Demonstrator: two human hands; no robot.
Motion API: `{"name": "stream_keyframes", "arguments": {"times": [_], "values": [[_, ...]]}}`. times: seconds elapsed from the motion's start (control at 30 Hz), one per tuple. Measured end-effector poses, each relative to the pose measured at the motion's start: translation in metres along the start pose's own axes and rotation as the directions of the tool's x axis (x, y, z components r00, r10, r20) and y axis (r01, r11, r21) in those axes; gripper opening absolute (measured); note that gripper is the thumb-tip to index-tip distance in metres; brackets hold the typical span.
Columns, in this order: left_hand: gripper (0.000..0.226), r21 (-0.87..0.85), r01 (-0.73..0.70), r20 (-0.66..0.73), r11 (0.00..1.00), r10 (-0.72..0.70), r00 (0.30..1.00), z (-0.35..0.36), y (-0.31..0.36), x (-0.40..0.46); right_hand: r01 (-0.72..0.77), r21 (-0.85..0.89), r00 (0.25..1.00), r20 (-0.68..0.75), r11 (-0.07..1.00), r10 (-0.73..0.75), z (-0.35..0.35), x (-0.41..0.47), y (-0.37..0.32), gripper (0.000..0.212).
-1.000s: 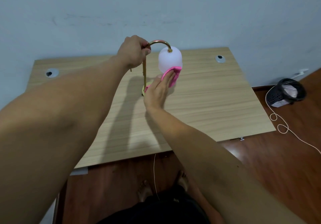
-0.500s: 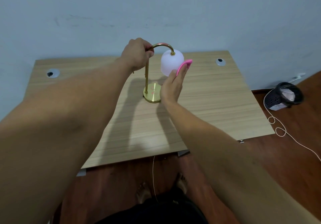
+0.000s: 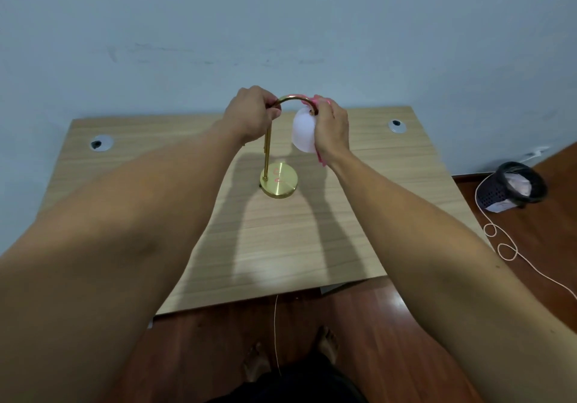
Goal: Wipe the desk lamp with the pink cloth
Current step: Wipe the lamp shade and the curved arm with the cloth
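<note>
Gripping the lamp (image 3: 278, 180) arch, the left hand (image 3: 249, 115) is closed; the right hand (image 3: 332, 127) presses the cloth (image 3: 321, 157) against its shade; no writing legible.

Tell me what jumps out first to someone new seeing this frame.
Two bare forearms converge on a brass desk lamp at mid-desk. The left hand grips the top of its curved stem; the right hand presses a pink cloth against the white shade. Off to the right, a dark wastebasket sits on the reddish floor beside a loose white cord.
</note>
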State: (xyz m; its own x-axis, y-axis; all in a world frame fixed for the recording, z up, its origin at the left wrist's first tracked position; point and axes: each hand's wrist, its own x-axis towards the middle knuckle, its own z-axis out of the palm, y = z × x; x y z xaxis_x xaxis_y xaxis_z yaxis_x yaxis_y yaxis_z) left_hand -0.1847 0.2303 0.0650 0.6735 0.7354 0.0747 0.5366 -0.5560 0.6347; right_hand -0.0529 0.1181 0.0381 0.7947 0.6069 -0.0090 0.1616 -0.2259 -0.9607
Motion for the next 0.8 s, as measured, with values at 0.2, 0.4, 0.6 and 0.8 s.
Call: {"name": "stream_keyframes", "arguments": {"times": [0.2,0.4,0.6,0.8], "values": [[0.013,-0.01,0.019,-0.002,1.0,-0.019,1.0,-0.001,0.0,-0.001,-0.087,-0.023,0.993,0.079,0.996,0.089,0.0,0.013,-0.012,0.036],[0.014,0.001,0.013,-0.005,1.0,-0.013,1.0,-0.002,0.001,-0.001,-0.107,-0.081,0.894,0.427,0.991,0.132,-0.016,0.031,-0.037,0.048],[0.015,-0.003,0.004,-0.001,1.0,-0.004,1.0,-0.001,0.0,0.0,-0.128,-0.075,0.879,0.453,0.989,0.148,-0.018,0.036,-0.037,0.046],[0.014,-0.019,0.024,-0.009,1.0,-0.024,1.0,0.0,-0.001,-0.001,-0.279,0.074,0.952,0.149,0.957,0.266,-0.012,0.035,-0.016,0.039]]}}
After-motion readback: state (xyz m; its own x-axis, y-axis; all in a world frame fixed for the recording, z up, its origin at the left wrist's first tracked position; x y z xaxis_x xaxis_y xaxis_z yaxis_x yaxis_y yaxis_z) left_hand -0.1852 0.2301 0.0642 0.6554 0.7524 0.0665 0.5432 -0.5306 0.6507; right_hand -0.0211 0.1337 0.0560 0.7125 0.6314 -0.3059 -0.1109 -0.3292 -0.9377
